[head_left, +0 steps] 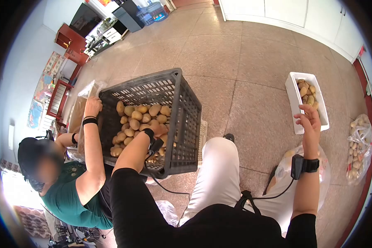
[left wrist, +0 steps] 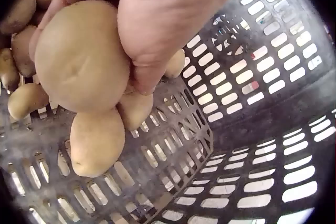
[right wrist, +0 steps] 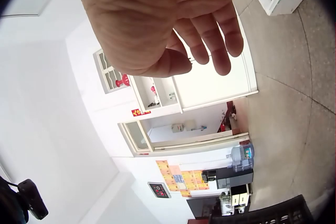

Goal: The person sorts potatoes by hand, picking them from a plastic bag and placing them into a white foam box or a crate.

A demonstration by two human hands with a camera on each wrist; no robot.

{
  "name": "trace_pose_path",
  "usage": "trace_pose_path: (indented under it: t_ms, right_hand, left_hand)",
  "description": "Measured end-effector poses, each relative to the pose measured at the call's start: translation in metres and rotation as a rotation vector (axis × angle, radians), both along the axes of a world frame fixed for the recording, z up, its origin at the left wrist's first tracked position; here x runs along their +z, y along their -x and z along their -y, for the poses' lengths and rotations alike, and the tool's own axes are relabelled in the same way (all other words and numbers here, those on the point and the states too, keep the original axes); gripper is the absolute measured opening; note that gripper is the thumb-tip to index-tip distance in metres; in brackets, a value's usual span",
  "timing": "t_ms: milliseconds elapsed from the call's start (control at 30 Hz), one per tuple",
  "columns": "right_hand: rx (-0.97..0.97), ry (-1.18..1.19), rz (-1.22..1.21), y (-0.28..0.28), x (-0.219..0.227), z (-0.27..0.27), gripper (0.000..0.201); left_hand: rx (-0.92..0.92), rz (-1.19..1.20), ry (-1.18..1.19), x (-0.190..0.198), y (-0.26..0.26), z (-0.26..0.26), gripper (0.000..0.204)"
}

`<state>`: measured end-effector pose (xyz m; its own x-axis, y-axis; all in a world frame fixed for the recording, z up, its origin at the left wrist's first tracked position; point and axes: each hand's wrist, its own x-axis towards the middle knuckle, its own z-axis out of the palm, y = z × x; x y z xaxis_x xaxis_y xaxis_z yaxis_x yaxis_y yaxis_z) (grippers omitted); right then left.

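Note:
My left hand (head_left: 158, 129) reaches down into a black slatted plastic crate (head_left: 187, 120) of potatoes (head_left: 134, 124). In the left wrist view its thumb and fingers grip a large round potato (left wrist: 81, 56). Just below that one, a smaller potato (left wrist: 97, 142) lies on the crate floor, with more potatoes to the left. Out to the right, my right hand (head_left: 309, 119) is held in the air with nothing in it, its fingers loosely bent. It overlaps the near end of a white box (head_left: 295, 99) holding potatoes in the head view.
At left, another person (head_left: 76, 182) in a green top has a hand on the crate's rim, beside a large bag (head_left: 76, 113). A clear bag of potatoes (head_left: 356, 151) lies far right on the tiled floor (head_left: 252, 111). White cabinets (head_left: 293, 16) line the back.

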<state>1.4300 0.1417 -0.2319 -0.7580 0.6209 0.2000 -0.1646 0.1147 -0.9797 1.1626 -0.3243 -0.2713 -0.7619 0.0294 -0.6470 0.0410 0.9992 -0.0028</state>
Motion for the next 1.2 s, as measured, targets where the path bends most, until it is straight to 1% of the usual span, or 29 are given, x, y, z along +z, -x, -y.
trace_pose_path:
  t_ms: [67, 133, 200, 233, 267, 333, 367, 400, 433, 467, 500, 533, 567, 600, 633, 667, 700, 767, 800, 833, 867, 933, 1000, 1033, 1067, 1133, 1167, 1200]
  right_hand:
    - [0.000, 0.009, -0.014, -0.002, 0.000, 0.000, 0.029]
    - [0.001, 0.018, -0.029, -0.003, 0.000, -0.001, 0.028]
    - [0.015, 0.029, -0.026, -0.005, -0.002, -0.002, 0.026]
    - [0.013, 0.027, -0.025, -0.006, -0.002, -0.002, 0.026]
    - [0.008, 0.032, -0.038, -0.006, -0.002, -0.002, 0.026]
    - [-0.010, 0.051, -0.072, -0.008, -0.003, -0.002, 0.026]
    - [-0.012, 0.041, -0.071, -0.008, -0.002, -0.002, 0.025]
    - [-0.030, 0.030, -0.062, -0.008, -0.002, -0.002, 0.024]
    - [-0.024, 0.021, -0.085, -0.008, -0.001, -0.001, 0.024]
    - [-0.040, 0.009, -0.096, -0.007, -0.002, -0.001, 0.024]
    - [-0.070, -0.047, -0.136, -0.006, -0.011, -0.004, 0.025]
    - [-0.071, -0.070, -0.164, -0.011, -0.001, -0.002, 0.024]
    - [-0.114, 0.029, -0.206, -0.013, 0.002, -0.003, 0.022]
    - [-0.133, 0.119, -0.244, -0.024, 0.010, -0.007, 0.020]
    - [-0.158, 0.241, -0.322, -0.037, 0.023, -0.009, 0.019]
    - [-0.156, 0.358, -0.418, -0.055, 0.033, -0.014, 0.019]
    - [-0.238, 0.335, -0.419, -0.082, 0.035, -0.026, 0.019]
    - [-0.255, 0.370, -0.531, -0.123, 0.041, -0.034, 0.016]
    - [-0.324, 0.369, -0.478, -0.151, 0.033, -0.043, 0.015]
    - [-0.404, 0.399, -0.418, -0.178, 0.018, -0.051, 0.016]
    - [-0.477, 0.431, -0.354, -0.205, 0.000, -0.057, 0.016]
    - [-0.640, 0.538, -0.117, -0.258, -0.037, -0.055, 0.015]
    - [-0.771, 0.709, 0.041, -0.307, -0.100, -0.043, 0.019]
    - [-0.772, 0.766, 0.116, -0.333, -0.140, -0.038, 0.020]
    - [-0.910, 0.751, 0.299, -0.343, -0.159, -0.025, 0.019]
    - [-0.914, 0.823, 0.504, -0.362, -0.203, -0.008, 0.021]
    - [-0.918, 0.829, 0.507, -0.364, -0.223, -0.001, 0.021]
    - [-0.886, 0.773, 0.609, -0.363, -0.244, 0.005, 0.023]
  left_hand:
    - [0.068, -0.083, -0.069, 0.031, 0.006, -0.015, 0.052]
    - [0.211, -0.224, -0.214, 0.082, 0.011, -0.036, 0.054]
    - [-0.007, -0.775, -0.396, 0.059, 0.083, 0.005, 0.067]
    - [0.278, -0.616, -0.657, 0.114, 0.051, -0.027, 0.062]
    - [0.320, -0.701, -0.725, 0.139, 0.045, -0.041, 0.057]
    - [0.134, -0.910, -0.896, 0.173, 0.041, -0.058, 0.056]
    - [-0.052, -1.108, -0.896, 0.186, 0.041, -0.067, 0.055]
    - [-0.097, -1.014, -1.150, 0.221, -0.018, -0.100, 0.050]
    - [-0.204, -0.994, -1.241, 0.238, -0.039, -0.115, 0.044]
    - [-0.215, -0.961, -1.351, 0.252, -0.069, -0.140, 0.042]
    - [-0.290, -0.917, -1.459, 0.261, -0.104, -0.164, 0.043]
    - [-0.288, -0.882, -1.584, 0.260, -0.131, -0.187, 0.043]
    - [-0.285, -0.834, -1.713, 0.253, -0.153, -0.209, 0.044]
    - [-0.272, -0.732, -1.717, 0.239, -0.174, -0.231, 0.044]
    - [-0.268, -0.635, -1.708, 0.225, -0.189, -0.250, 0.044]
    - [-0.284, -0.483, -1.671, 0.205, -0.192, -0.265, 0.044]
    - [-0.286, -0.353, -1.618, 0.177, -0.192, -0.276, 0.044]
    - [-0.241, -0.054, -1.447, 0.131, -0.171, -0.288, 0.042]
    - [-0.194, -0.016, -1.399, 0.111, -0.164, -0.294, 0.042]
    - [-0.143, 0.017, -1.344, 0.095, -0.157, -0.300, 0.042]
    - [-0.160, 0.048, -1.342, 0.083, -0.150, -0.306, 0.042]
    - [-0.123, 0.101, -1.282, 0.064, -0.139, -0.320, 0.044]
    - [-0.131, 0.119, -1.239, 0.049, -0.138, -0.324, 0.044]
    - [-0.136, 0.116, -1.196, 0.042, -0.138, -0.326, 0.044]
    - [-0.136, 0.128, -1.189, 0.039, -0.142, -0.329, 0.044]
    - [-0.194, 0.048, -1.139, 0.041, -0.153, -0.334, 0.041]
    - [-0.197, 0.053, -1.134, 0.039, -0.156, -0.336, 0.041]
    - [-0.252, 0.001, -1.093, 0.037, -0.158, -0.336, 0.039]
